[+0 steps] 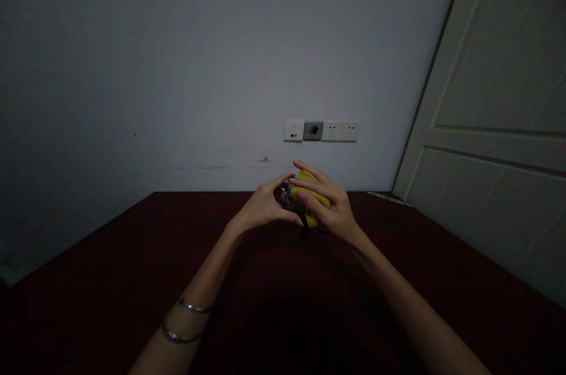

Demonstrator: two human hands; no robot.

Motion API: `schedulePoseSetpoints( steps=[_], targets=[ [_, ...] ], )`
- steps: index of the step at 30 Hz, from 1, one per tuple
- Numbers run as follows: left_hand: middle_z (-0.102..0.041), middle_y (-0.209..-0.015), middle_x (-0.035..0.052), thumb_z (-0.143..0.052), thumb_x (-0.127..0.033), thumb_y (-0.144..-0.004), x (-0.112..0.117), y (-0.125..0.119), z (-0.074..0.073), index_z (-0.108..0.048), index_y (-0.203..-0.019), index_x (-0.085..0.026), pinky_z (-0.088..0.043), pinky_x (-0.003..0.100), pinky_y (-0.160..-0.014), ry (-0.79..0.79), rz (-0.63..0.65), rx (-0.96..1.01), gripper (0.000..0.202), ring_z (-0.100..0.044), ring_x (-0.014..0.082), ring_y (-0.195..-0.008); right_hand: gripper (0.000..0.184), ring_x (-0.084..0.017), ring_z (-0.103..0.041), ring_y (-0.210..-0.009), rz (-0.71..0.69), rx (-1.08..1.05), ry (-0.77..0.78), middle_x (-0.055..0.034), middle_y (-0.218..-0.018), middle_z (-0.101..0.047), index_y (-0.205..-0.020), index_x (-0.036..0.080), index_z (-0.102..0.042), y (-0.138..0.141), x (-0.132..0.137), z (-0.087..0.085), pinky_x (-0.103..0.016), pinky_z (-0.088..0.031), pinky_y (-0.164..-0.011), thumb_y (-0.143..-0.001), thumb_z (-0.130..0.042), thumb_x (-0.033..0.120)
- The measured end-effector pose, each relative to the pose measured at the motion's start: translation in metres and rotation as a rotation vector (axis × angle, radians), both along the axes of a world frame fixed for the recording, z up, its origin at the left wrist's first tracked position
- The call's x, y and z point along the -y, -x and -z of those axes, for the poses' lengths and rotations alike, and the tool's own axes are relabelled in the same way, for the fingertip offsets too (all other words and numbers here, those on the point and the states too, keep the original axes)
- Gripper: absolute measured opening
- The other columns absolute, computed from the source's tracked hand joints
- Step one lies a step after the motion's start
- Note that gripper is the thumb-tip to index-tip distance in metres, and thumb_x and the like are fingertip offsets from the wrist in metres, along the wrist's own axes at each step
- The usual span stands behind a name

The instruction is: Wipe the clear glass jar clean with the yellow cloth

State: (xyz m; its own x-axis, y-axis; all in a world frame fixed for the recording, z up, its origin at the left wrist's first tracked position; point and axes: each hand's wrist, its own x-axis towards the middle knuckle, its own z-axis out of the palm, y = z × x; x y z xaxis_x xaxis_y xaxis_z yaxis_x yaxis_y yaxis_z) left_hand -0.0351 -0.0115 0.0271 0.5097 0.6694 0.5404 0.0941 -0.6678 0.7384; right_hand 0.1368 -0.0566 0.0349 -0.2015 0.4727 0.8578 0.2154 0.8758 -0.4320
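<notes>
Above the dark red table, my left hand (264, 207) curves its thumb and fingers around a small, clear, shiny object (290, 201). It looks like glass or plastic, but its kind is too dim and covered to tell. My right hand (332, 205) is closed on a yellow cloth (315, 189), which lies against the right side of the clear object. Part of the cloth hangs below the right fingers. Something dark and thin (303, 227) dangles under the hands. Two silver bangles (181, 336) circle my left forearm.
The dark red tabletop (132, 280) reaches back to a pale wall (198, 68). Wall sockets (340, 131) sit above its back edge. A panelled door (499, 98) stands along the right. A thin flat strip (389, 198) lies at the back right corner.
</notes>
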Motion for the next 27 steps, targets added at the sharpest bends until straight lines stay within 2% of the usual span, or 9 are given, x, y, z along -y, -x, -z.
schedulePoseSetpoints(
  steps=[2,5,8,10,16,19,23,27],
  targets=[
    [-0.061,-0.118,0.0121,-0.086,-0.028,-0.048,0.003,-0.002,-0.002,-0.048,-0.128,-0.016,-0.046,0.041,-0.093,0.012,0.023,0.011,0.089,-0.059,0.0273,-0.107,0.022,-0.022,-0.050,-0.122,-0.006,-0.077,0.032,0.0014,-0.131,-0.057,-0.103,0.035,-0.069,-0.001,-0.003,0.000,-0.046,-0.035,-0.106,-0.085,-0.057,0.035],
    [-0.061,-0.119,0.0115,-0.086,-0.030,-0.047,0.009,-0.006,-0.006,-0.048,-0.129,-0.017,-0.046,0.042,-0.092,0.018,0.060,-0.017,0.091,-0.059,0.0272,-0.106,0.022,-0.021,-0.053,-0.119,-0.032,-0.190,0.162,-0.0009,-0.126,-0.061,-0.100,0.031,-0.071,-0.003,-0.013,0.001,-0.044,-0.037,-0.105,-0.085,-0.056,0.037],
    [-0.063,-0.115,0.0103,-0.086,-0.033,-0.046,0.015,-0.007,-0.011,-0.049,-0.128,-0.016,-0.046,0.045,-0.092,-0.012,0.038,-0.082,0.092,-0.058,0.0279,-0.105,0.023,-0.021,-0.056,-0.117,-0.038,-0.215,0.272,-0.0031,-0.121,-0.065,-0.098,0.028,-0.072,-0.006,-0.020,0.001,-0.044,-0.037,-0.105,-0.086,-0.056,0.039],
    [-0.065,-0.110,0.0096,-0.086,-0.034,-0.047,0.017,-0.008,-0.012,-0.051,-0.126,-0.016,-0.047,0.044,-0.090,-0.022,0.018,-0.103,0.088,-0.059,0.0273,-0.102,0.022,-0.021,-0.055,-0.117,-0.026,-0.168,0.243,-0.0029,-0.122,-0.064,-0.099,0.028,-0.072,-0.006,-0.017,-0.001,-0.044,-0.038,-0.105,-0.086,-0.056,0.037],
    [-0.067,-0.097,0.0079,-0.082,-0.033,-0.054,0.013,-0.007,-0.010,-0.061,-0.110,-0.014,-0.050,0.034,-0.075,0.013,-0.008,-0.106,0.062,-0.062,0.0210,-0.085,0.025,-0.023,-0.050,-0.123,-0.038,0.143,-0.003,0.0007,-0.131,-0.057,-0.103,0.034,-0.069,-0.003,0.010,-0.011,-0.048,-0.036,-0.106,-0.081,-0.061,0.025],
    [-0.068,-0.094,0.0076,-0.081,-0.032,-0.056,0.013,-0.007,-0.009,-0.061,-0.108,-0.013,-0.050,0.032,-0.073,0.044,-0.005,-0.090,0.058,-0.063,0.0203,-0.084,0.025,-0.023,-0.049,-0.124,-0.062,0.186,-0.004,0.0012,-0.130,-0.057,-0.102,0.034,-0.069,-0.003,0.012,-0.012,-0.048,-0.037,-0.106,-0.080,-0.062,0.024],
    [-0.067,-0.101,0.0089,-0.083,-0.032,-0.052,0.016,-0.008,-0.011,-0.058,-0.116,-0.014,-0.050,0.036,-0.080,0.027,0.003,-0.062,0.071,-0.062,0.0218,-0.090,0.021,-0.021,-0.053,-0.120,-0.034,0.002,0.091,0.0006,-0.127,-0.060,-0.101,0.034,-0.070,-0.007,-0.003,-0.008,-0.046,-0.038,-0.105,-0.084,-0.059,0.030],
    [-0.065,-0.108,0.0104,-0.084,-0.031,-0.049,0.017,-0.009,-0.013,-0.056,-0.121,-0.014,-0.051,0.039,-0.080,0.093,0.002,-0.015,0.079,-0.062,0.0230,-0.091,0.022,-0.021,-0.053,-0.120,-0.053,-0.169,0.199,0.0000,-0.125,-0.062,-0.101,0.032,-0.070,-0.007,-0.014,-0.003,-0.047,-0.036,-0.106,-0.086,-0.055,0.037]
  ],
)
